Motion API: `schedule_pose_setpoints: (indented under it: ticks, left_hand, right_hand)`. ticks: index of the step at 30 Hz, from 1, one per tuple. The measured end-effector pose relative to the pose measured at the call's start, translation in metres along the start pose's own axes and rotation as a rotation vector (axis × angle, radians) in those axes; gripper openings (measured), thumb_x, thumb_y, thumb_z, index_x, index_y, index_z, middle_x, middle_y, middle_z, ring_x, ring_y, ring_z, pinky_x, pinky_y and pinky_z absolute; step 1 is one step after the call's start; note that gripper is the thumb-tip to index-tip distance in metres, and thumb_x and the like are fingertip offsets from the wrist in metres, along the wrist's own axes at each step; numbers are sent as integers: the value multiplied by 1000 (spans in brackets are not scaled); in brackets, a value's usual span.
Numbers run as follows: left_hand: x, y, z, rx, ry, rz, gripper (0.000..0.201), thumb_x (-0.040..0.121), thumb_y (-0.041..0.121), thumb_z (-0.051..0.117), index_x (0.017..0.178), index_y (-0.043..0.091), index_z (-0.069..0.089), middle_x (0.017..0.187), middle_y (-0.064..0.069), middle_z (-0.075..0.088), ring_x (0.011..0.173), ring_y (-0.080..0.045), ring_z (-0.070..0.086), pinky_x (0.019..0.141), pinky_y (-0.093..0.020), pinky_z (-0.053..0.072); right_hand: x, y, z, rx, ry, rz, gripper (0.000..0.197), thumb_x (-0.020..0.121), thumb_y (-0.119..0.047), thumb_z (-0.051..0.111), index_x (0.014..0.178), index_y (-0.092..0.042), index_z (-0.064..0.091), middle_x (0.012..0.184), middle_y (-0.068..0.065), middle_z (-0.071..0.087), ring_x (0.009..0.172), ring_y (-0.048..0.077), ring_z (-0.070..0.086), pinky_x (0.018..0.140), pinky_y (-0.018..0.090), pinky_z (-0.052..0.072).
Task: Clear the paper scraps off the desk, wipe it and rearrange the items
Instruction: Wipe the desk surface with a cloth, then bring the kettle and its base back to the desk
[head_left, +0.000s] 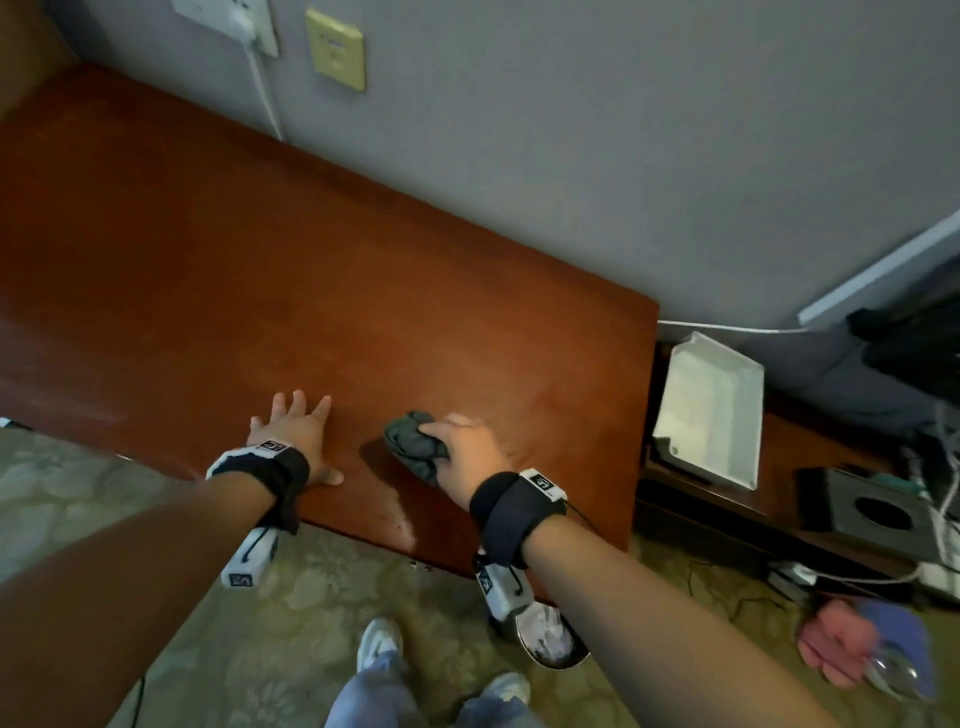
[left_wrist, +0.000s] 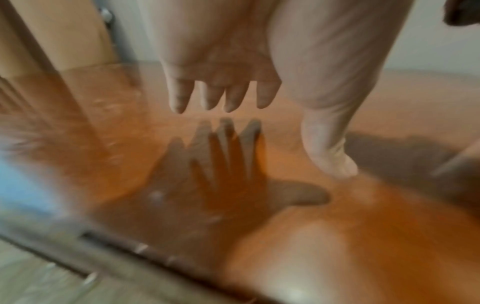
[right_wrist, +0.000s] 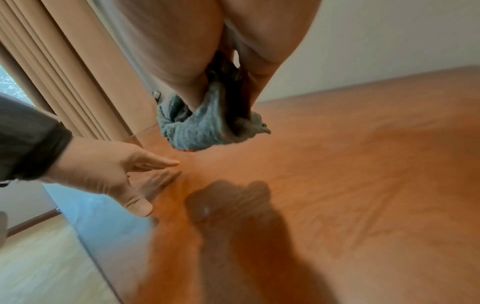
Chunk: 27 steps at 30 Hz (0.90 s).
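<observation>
A glossy reddish-brown desk (head_left: 260, 270) fills the middle of the head view, its top bare. My right hand (head_left: 467, 449) grips a bunched grey cloth (head_left: 413, 447) near the desk's front edge; the cloth (right_wrist: 197, 131) hangs from my curled fingers just above the wood in the right wrist view. My left hand (head_left: 291, 434) lies flat with fingers spread on the desk (left_wrist: 363, 236) to the left of the cloth. In the left wrist view its straight fingers (left_wrist: 218, 96) hover over their reflection. No paper scraps are visible.
A white tray (head_left: 709, 410) sits on a lower surface right of the desk, beside a dark box (head_left: 878, 512) with a round hole and cables. A bin (head_left: 553, 639) stands on the floor below my right wrist. Another person's hand (head_left: 836, 649) is at lower right.
</observation>
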<state>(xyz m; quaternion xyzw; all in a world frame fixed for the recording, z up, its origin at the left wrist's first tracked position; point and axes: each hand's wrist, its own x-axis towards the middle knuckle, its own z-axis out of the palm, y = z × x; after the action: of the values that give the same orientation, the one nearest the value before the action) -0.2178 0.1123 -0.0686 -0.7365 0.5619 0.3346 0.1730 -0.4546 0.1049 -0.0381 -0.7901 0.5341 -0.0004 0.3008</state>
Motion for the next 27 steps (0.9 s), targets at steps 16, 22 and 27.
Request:
schedule_pose_setpoints:
  ticks: [16,22,27]
  left_hand:
    - [-137,316,-12,82,109,798,72,74,33,83,140,23,54,133,-1,60,123,-19,54,101,-24,36]
    - [-164,423,40,-31,166,715,36,75,15,78,110,23,73,104,0,73,100,-17,66,84,-23,47]
    - [-182,502,84,-119,248,640,37,76,22,78,113,20,72,108,-4,72,106,-21,64,80,-17,39]
  right_hand:
    - [-179,145,-124,21,372,50,43,79,-12,69,121,-8,65,114,14,64,103,34,54,94,39,45]
    - [-241,237,-162,-2,327,19,45,80,-20,75,123,-11,65,112,14,65,104,33,56,96,39,44]
    - [-287,318,-198,-36,250,51,49,84,-21,70,131,-14,58,123,10,60,115,28,50,103,33,37]
